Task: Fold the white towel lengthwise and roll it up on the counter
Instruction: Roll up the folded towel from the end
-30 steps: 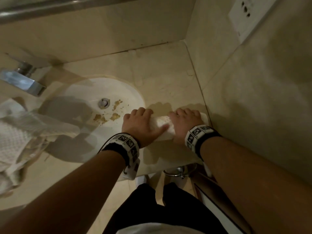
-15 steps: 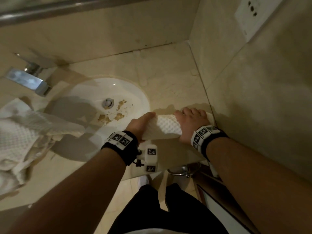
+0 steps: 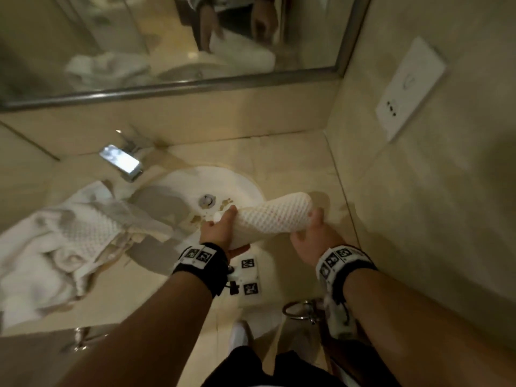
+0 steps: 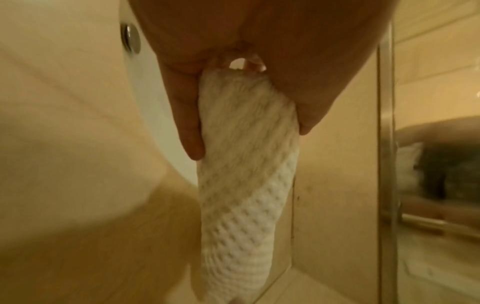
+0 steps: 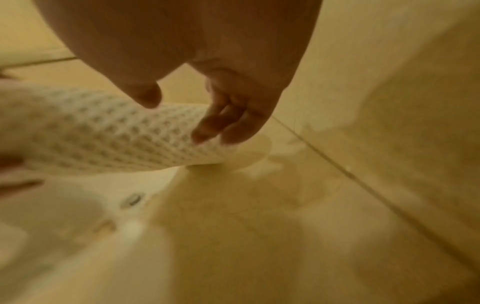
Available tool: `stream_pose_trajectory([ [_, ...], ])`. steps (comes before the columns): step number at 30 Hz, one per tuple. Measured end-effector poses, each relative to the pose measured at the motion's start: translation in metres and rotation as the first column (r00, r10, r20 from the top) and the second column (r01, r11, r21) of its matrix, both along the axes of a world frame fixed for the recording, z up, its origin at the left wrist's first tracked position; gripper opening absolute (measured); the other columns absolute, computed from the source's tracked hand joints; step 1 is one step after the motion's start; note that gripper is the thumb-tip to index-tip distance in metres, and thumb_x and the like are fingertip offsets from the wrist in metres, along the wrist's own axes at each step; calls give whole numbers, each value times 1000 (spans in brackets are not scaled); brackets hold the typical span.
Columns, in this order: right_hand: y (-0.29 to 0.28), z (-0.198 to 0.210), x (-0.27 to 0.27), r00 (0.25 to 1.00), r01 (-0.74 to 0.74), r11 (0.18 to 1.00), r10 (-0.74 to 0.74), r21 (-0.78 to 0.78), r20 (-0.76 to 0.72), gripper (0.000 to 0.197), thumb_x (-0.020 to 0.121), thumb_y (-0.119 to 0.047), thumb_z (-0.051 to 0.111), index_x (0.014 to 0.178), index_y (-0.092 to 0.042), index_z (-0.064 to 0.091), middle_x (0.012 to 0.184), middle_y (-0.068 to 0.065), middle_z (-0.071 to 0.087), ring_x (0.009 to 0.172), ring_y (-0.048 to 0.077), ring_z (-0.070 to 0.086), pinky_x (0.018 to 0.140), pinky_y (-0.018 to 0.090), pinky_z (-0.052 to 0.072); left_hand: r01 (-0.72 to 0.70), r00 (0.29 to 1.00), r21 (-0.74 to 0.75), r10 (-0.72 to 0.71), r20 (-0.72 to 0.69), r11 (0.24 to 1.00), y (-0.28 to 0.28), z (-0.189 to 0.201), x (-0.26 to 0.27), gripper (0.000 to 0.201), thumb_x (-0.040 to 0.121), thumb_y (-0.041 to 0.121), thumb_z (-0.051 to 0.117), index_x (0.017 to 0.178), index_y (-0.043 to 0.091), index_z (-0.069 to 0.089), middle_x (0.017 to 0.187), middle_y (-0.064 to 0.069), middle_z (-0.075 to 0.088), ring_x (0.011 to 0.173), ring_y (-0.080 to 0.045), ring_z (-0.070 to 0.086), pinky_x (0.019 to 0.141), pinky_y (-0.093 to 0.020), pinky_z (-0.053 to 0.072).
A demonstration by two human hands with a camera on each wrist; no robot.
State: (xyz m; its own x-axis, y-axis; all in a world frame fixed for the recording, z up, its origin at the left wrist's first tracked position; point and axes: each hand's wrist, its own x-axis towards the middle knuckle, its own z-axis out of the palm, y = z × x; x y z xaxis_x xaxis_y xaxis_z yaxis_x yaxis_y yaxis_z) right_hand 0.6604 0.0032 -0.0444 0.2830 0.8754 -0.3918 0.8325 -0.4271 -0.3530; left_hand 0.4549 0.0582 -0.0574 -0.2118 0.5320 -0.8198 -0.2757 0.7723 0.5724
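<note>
Rolled towel hides left hand's fingers; far end blurred.

A round white sink has a shiny drain (with brown bits beside it). A silver tap sits far left. Crumpled towels lie at the left. A mirror hangs above, a wall socket at the right.

Bare forearms; each wrist wears a black band with white square-coded tags; black trousers below.
</note>
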Motion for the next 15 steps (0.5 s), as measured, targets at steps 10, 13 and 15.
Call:
stream_pose_trajectory([
  [10, 49, 12, -80, 286, 392, 853, -470, -345, -835, 82, 77, -49, 79, 141, -33, 31, 131, 2, 50, 102, 26, 62, 80, 46, 59, -72, 996, 46, 70, 48, 996, -55, 58, -95, 47, 89, 49, 71, 120, 16, 58, 116, -17, 61, 97, -37, 65, 74, -51, 62],
  [13, 49, 7, -97, 299, 276, 857, -506, -435, -809, 85, 63, -58, 86, 132, -27, 48, 125, 4, 58, 104, 28, 63, 80, 44, 59, -128, 991, 47, 126, 44, 991, -73, 61, -132, 38, 90, 45, 72, 114, 18, 59, 112, -14, 60, 98, -36, 65, 88, -55, 58],
  [15, 46, 8, -113, 346, 212, 853, -522, -477, -779, 81, 57, -62, 86, 122, -29, 54, 120, 3, 59, 105, 29, 61, 82, 45, 58, -101, 995, 70, 100, 23, 992, -86, 62, -156, 44, 90, 46, 72, 123, 18, 60, 118, -15, 61, 100, -37, 66, 77, -51, 61],
])
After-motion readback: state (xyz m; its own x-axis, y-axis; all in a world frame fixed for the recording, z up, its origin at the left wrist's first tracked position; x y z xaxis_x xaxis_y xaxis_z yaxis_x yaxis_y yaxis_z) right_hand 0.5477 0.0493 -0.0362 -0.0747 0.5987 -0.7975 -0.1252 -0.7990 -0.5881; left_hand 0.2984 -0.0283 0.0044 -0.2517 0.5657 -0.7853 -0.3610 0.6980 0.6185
